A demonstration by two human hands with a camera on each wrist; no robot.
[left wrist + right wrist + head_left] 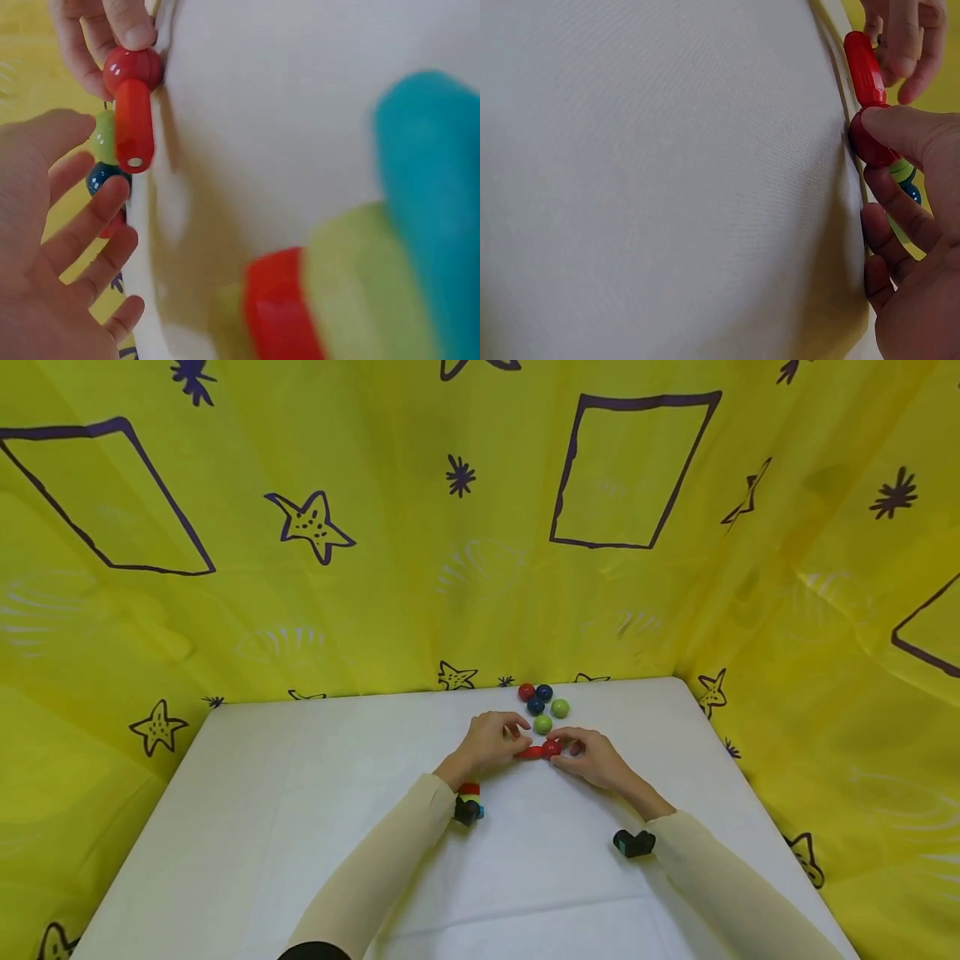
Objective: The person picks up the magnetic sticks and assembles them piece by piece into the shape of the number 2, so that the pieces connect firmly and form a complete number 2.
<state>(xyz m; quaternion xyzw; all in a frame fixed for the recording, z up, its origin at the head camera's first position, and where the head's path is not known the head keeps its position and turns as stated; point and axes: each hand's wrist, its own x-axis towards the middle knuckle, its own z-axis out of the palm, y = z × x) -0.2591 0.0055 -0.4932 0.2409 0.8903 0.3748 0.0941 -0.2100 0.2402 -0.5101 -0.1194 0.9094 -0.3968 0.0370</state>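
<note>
1. Right hand [596, 758] pinches red ball [870, 142], over far half of white table [300, 827].
2. Left hand [489, 741] released: loose fingers, just beside red stick [134, 127].
3. Stick's end touches ball; can't tell if joined.
4. Risk: stick drops or twists off if joint's loose, since only ball looks held.
5. Risk: off-centre pinch squirts ball out; stray knuckle could roll nearest green ball [542, 724].

the left hand [489, 743] and right hand [596, 762] are bare beyond long cream sleeves [378, 864], with a small black left camera [467, 811] and black right camera [634, 843] at the cuffs.
</note>
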